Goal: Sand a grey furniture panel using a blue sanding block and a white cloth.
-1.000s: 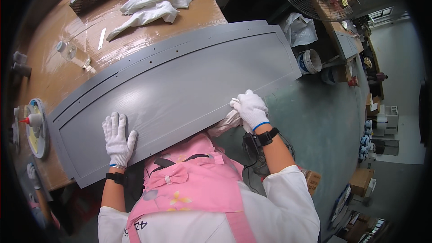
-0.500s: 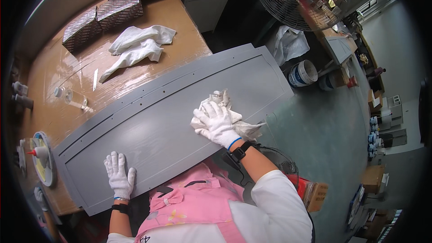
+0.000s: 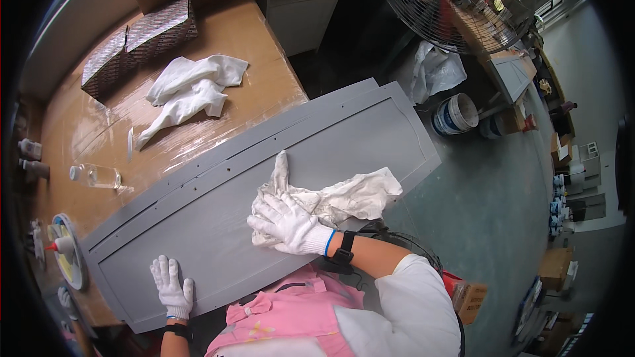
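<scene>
A long grey panel [image 3: 211, 225] with a raised border and small holes along its far edge lies slanted across the table, its near side by my body. My right hand [image 3: 291, 225], in a white knit glove, presses a crumpled white cloth [image 3: 360, 195] against the panel's middle. The cloth's loose end trails to the right over the panel. Its bunched part is partly hidden under my palm and fingers. My left hand [image 3: 172, 289], gloved too, rests flat near the panel's left end, fingers stretched out and holding nothing.
On the brown wrapped table [image 3: 264, 53] lie another white cloth [image 3: 195, 89], a clear bottle [image 3: 99, 176], patterned boxes [image 3: 159, 26] and a round tray [image 3: 76, 271] with a red-tipped bottle. A fan [image 3: 450, 0] and a bucket [image 3: 456, 114] stand beyond. Another person's gloved hand [image 3: 65, 297] shows far left.
My right hand has slid left and nearer along the panel with the cloth, which now spreads out more to the right. My left hand stays flat on the panel. The view has shifted slightly.
</scene>
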The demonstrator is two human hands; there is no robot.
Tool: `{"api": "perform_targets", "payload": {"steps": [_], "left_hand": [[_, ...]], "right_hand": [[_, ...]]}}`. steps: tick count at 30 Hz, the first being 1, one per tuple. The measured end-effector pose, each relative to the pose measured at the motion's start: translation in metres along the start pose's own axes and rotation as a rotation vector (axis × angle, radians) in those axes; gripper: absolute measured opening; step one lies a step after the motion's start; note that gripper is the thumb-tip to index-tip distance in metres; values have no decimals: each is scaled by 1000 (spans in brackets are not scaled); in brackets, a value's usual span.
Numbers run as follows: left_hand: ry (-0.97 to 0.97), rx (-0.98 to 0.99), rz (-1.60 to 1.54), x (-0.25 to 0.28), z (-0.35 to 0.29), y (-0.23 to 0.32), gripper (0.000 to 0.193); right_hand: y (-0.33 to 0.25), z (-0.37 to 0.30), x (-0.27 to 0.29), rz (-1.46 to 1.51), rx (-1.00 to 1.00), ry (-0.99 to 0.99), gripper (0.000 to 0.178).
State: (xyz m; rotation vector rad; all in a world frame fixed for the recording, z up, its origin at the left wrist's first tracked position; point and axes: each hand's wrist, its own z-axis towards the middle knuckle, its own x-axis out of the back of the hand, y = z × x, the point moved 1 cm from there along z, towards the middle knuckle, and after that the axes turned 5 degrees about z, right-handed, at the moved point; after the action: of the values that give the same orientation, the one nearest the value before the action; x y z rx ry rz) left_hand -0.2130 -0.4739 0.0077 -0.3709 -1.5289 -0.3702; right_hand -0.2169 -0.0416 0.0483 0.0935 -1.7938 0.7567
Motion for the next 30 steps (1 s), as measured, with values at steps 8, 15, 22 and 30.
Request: {"api": "perform_targets", "payload": {"steps": [8,15,22,30], "left_hand": [[8,-5,-6,1,4,1,67],[32,84,-95,15,-2,3,63],[156,64,-143,22,1,-3,58],[336,249,-173,25,-67,-52,61]], "right_hand": [[242,-81,77,-225,-1184,762,78],[93,38,6,-240,-711,551,88],[-115,169,-42,320,275,131,69],[-41,174,49,971,-284,358,56]]}}
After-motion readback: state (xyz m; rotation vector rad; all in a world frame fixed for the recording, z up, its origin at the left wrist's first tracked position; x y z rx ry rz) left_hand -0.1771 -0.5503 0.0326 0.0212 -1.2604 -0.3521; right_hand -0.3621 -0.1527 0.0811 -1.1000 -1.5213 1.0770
